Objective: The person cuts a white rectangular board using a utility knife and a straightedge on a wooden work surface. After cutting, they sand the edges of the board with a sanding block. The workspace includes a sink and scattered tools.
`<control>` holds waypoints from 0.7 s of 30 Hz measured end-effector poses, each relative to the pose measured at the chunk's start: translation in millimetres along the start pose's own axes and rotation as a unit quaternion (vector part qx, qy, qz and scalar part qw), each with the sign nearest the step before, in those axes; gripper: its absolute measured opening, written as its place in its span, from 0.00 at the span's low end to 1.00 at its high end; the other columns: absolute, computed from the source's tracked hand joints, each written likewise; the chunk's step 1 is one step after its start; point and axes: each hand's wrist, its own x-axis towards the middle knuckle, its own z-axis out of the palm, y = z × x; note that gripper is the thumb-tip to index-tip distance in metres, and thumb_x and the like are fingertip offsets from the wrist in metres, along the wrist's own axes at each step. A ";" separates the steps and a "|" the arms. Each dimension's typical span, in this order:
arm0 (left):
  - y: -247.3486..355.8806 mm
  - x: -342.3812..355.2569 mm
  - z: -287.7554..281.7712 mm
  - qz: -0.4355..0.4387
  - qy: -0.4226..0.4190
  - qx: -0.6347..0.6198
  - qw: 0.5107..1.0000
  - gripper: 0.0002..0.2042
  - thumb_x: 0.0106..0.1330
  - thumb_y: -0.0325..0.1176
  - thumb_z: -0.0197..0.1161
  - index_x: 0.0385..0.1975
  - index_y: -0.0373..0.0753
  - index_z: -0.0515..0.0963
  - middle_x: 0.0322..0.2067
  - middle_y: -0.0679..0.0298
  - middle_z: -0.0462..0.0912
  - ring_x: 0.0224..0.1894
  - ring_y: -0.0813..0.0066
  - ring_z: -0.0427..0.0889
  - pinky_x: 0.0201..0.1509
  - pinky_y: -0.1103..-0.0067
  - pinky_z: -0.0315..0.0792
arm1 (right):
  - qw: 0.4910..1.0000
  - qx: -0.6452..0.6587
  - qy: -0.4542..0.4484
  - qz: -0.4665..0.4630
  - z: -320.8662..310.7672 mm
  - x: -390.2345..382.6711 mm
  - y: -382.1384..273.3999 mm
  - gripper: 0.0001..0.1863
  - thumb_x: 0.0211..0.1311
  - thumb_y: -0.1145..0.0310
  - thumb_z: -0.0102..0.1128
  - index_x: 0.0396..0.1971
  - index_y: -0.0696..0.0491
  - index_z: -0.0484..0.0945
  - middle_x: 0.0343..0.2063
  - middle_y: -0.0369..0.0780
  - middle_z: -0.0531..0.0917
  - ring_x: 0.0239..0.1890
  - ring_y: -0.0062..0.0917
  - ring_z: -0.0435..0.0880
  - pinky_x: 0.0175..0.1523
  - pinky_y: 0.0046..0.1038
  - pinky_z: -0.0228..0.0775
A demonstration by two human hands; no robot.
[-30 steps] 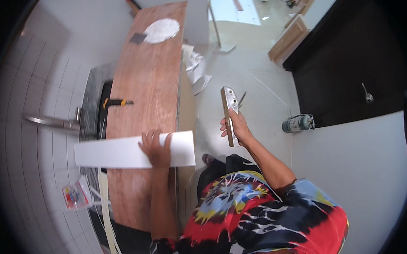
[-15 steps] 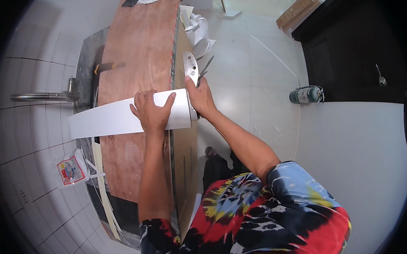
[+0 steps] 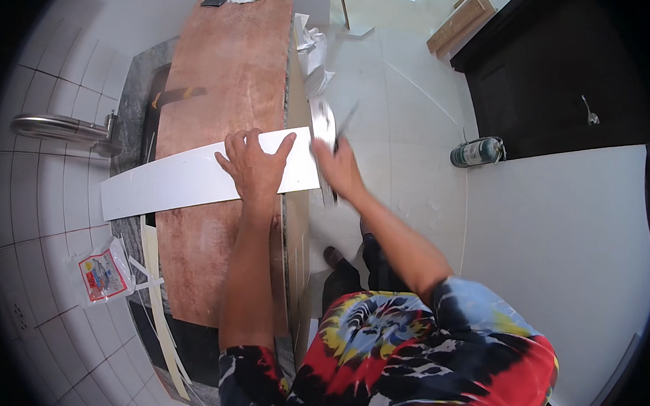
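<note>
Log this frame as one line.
left hand: flat on white strip | right hand: holds blurred tool at strip end | strip across board

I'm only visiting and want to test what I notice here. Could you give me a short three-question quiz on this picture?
1. True or false: the left hand lies flat, fingers spread, on the white strip.
2. What does the white strip lie across?
A. the reddish-brown board
B. the floor
C. a chair
3. Fill in: the right hand holds a blurred flat tool at the strip's ____ end.

Key:
1. True.
2. A; the strip crosses the board, and its far end reaches past it toward the tiled wall.
3. Right, at the board's edge.
</note>
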 end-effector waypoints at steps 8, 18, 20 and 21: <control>0.9 1.2 0.8 -0.001 -0.031 -0.012 0.999 0.36 0.62 0.63 0.70 0.54 0.33 0.82 0.58 0.52 0.76 0.71 0.54 0.65 0.77 0.40 0.44 | 0.997 -0.063 0.029 -0.035 0.8 -3.7 18.0 0.36 0.70 0.48 0.64 0.56 0.69 0.71 0.45 0.60 0.85 0.48 0.47 0.89 0.51 0.41 0.80; 5.2 -0.1 1.1 -0.001 -0.023 -0.019 1.000 0.35 0.61 0.64 0.70 0.54 0.34 0.82 0.58 0.52 0.76 0.71 0.54 0.64 0.78 0.41 0.44 | 0.998 -0.041 0.007 -0.050 -7.9 57.8 -11.5 0.36 0.69 0.50 0.64 0.55 0.73 0.73 0.48 0.61 0.85 0.52 0.46 0.87 0.57 0.39 0.77; 2.6 1.4 -0.2 0.001 -0.022 -0.025 0.999 0.36 0.60 0.64 0.70 0.53 0.35 0.82 0.59 0.51 0.75 0.71 0.53 0.64 0.78 0.41 0.44 | 0.999 0.012 -0.025 0.020 -2.6 65.9 -22.2 0.37 0.68 0.48 0.65 0.55 0.72 0.73 0.50 0.62 0.84 0.55 0.48 0.85 0.59 0.40 0.75; 0.5 -2.9 4.4 -0.002 -0.015 -0.018 1.000 0.35 0.62 0.63 0.70 0.53 0.35 0.82 0.57 0.52 0.77 0.71 0.54 0.65 0.78 0.41 0.44 | 1.000 -0.019 0.011 0.006 0.0 53.1 -17.4 0.37 0.68 0.48 0.65 0.54 0.72 0.73 0.49 0.62 0.84 0.55 0.48 0.86 0.59 0.40 0.75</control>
